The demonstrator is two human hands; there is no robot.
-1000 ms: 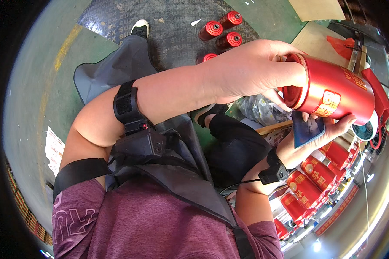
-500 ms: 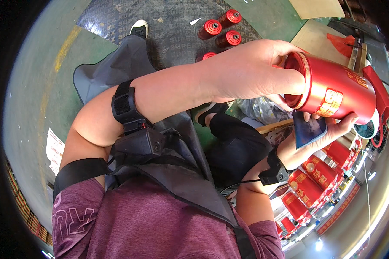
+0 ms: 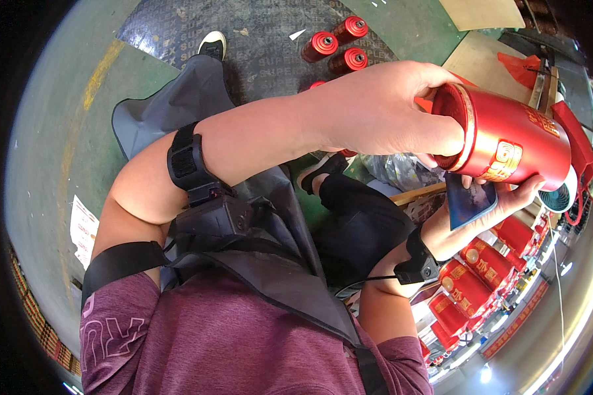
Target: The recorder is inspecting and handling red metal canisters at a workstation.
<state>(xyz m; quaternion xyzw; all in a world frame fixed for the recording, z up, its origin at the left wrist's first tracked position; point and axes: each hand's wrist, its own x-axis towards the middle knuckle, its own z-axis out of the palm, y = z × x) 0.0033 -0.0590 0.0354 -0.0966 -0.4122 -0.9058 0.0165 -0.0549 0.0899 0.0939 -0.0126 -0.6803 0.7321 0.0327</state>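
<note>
A shiny red canister point(image 3: 530, 141) with gold emblems lies on its side in the air at the upper right. My left hand point(image 3: 382, 108) reaches across and grips its near end, one finger pressed against the recessed end face by the gold rim. From below, my right hand point(image 3: 509, 199) cradles the canister's side with fingers curled against it. A small dark blue sheet point(image 3: 468, 205), of cloth or film, sits between my right palm and the canister. The canister hides part of both hands' fingers.
Several red canisters point(image 3: 321, 47) stand on a dark floor mat point(image 3: 263, 59) ahead. Larger red containers point(image 3: 487, 266) with gold markings are grouped at the right. A clear plastic bag point(image 3: 398, 170), wooden boards point(image 3: 484, 62) and an orange-red bag point(image 3: 520, 66) lie beyond my hands.
The canister has turned a little, and its gold emblem sits slightly lower. My left hand has shifted slightly at the rim; my right hand stays nearly in place.
</note>
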